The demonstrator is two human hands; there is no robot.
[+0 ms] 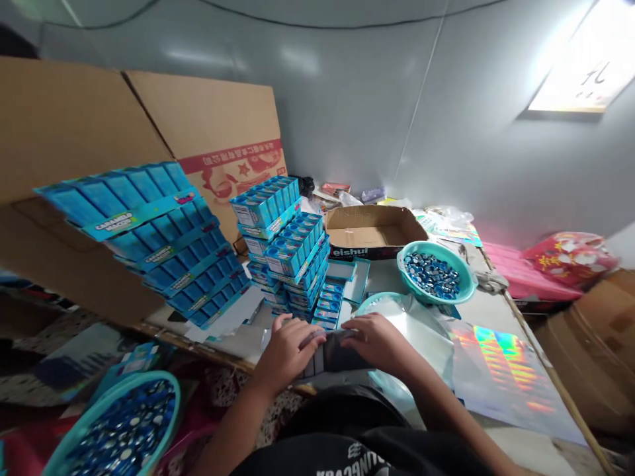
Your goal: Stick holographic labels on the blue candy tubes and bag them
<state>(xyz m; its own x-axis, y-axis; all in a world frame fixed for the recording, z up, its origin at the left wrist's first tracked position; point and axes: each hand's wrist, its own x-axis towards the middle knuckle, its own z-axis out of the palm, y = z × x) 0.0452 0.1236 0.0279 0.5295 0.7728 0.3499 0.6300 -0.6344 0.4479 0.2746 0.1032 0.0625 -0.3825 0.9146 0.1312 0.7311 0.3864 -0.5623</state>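
Note:
Both my hands rest on a dark, flat pack (342,354) with white dividers at the near table edge. My left hand (285,350) curls its fingers over the pack's left end. My right hand (377,340) grips its right end with fingers bent over the top. Just beyond my hands stand stacks of blue display boxes (290,244), and a taller leaning stack of the same blue boxes (163,238) stands at the left. A clear plastic bag (421,330) lies under and beside my right hand.
A teal bowl of shiny blue candies (436,272) sits at the right, and another teal bowl (119,426) sits low at the left. An open cardboard box (372,231) stands behind. Holographic sheets (506,360) lie at the right. Large cardboard panels (74,125) lean at the left.

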